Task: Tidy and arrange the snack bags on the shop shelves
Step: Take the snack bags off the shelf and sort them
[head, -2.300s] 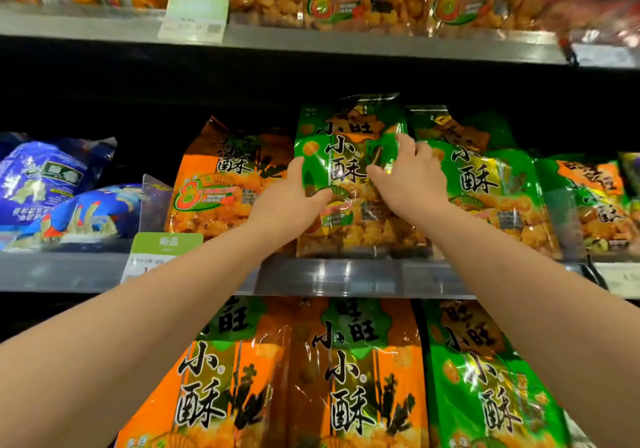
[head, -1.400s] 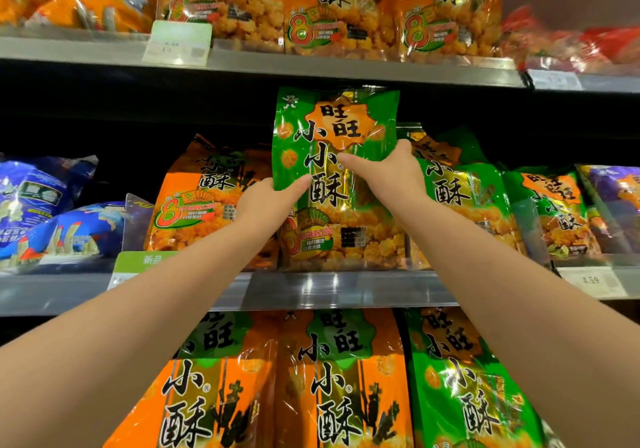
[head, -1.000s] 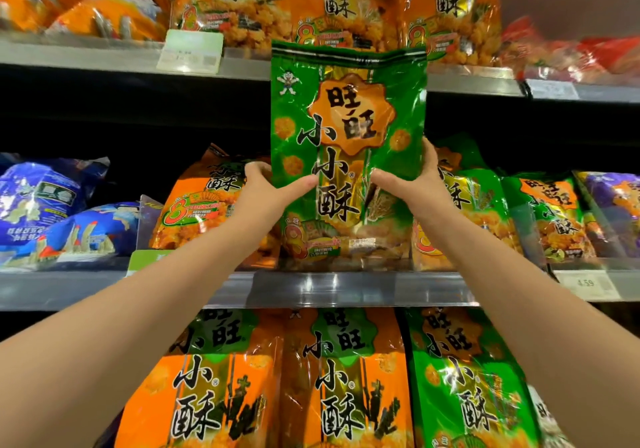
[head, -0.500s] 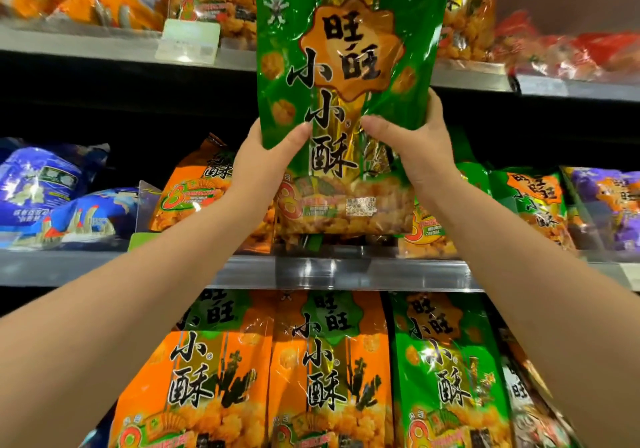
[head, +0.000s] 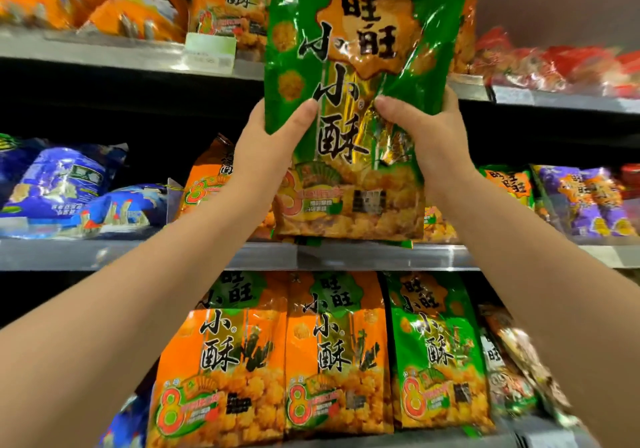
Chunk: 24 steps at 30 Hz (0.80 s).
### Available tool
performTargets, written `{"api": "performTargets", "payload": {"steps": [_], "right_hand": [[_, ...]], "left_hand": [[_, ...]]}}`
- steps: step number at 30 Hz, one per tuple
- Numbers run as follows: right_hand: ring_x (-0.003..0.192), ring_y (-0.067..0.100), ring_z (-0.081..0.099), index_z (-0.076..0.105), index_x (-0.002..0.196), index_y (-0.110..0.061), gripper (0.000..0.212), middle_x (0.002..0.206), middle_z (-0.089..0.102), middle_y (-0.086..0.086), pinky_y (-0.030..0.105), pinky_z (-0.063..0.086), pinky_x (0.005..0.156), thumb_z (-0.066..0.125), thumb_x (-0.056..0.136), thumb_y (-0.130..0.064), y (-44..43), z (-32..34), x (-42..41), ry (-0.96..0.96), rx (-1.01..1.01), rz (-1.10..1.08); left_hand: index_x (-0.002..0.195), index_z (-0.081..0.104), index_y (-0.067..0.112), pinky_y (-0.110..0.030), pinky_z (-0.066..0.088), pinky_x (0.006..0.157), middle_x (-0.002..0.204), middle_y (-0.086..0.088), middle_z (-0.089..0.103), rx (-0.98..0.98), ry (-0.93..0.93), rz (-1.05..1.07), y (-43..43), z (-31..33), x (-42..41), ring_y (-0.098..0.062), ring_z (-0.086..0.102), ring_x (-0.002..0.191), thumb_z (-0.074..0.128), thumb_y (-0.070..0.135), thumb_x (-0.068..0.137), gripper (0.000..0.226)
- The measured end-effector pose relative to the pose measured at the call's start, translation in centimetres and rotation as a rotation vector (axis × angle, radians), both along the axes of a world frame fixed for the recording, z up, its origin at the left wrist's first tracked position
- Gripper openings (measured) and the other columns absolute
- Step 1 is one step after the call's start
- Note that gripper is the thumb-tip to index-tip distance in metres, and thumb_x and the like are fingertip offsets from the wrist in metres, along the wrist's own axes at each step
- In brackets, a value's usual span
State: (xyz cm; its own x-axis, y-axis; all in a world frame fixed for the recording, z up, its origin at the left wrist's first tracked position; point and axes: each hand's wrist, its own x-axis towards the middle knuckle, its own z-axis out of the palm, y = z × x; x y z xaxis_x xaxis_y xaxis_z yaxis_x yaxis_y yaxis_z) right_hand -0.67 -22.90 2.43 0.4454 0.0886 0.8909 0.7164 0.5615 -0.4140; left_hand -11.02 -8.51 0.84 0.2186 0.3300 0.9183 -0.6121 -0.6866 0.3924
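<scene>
I hold a large green snack bag upright in the air in front of the shelves. Its top reaches past the upper shelf. My left hand grips its left edge, thumb across the front. My right hand grips its right edge the same way. The bag's lower end hangs just above the middle shelf. An orange bag leans on the middle shelf to the left, and a green bag stands to the right, partly hidden by my arm.
Blue bags lie at the middle shelf's left end and purple bags at its right. Orange bags and red bags fill the upper shelf. The lower shelf holds orange bags and a green bag in a row.
Both hands have lifted the green bag off the middle shelf, raising it upward and toward me until its top passes the upper shelf.
</scene>
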Motion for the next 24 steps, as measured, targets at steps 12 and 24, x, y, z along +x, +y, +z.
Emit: {"api": "performTargets", "payload": {"steps": [12,24], "right_hand": [[0.109,0.028,0.062,0.049,0.134,-0.022,0.105,0.121,0.064,0.004,0.053,0.048,0.094,0.088,0.041,-0.049,0.0,-13.2,-5.0,0.422,-0.067,0.019],[0.115,0.031,0.056,0.047,0.129,-0.026,0.113,0.128,0.058,0.006,0.056,0.041,0.100,0.086,0.028,-0.058,4.5,-26.8,-3.0,0.654,-0.239,-0.049]], "left_hand": [[0.142,0.028,0.033,-0.014,0.040,0.091,0.128,0.006,0.049,-0.047,0.270,-0.066,5.8,-12.7,-7.2,0.000,0.050,0.111,0.061,0.047,0.081,0.070],[0.146,0.023,0.019,-0.043,0.036,0.105,0.141,-0.007,0.042,-0.407,0.501,0.345,17.5,-23.6,-4.4,-0.024,0.043,0.127,0.056,0.049,0.086,0.075]]}}
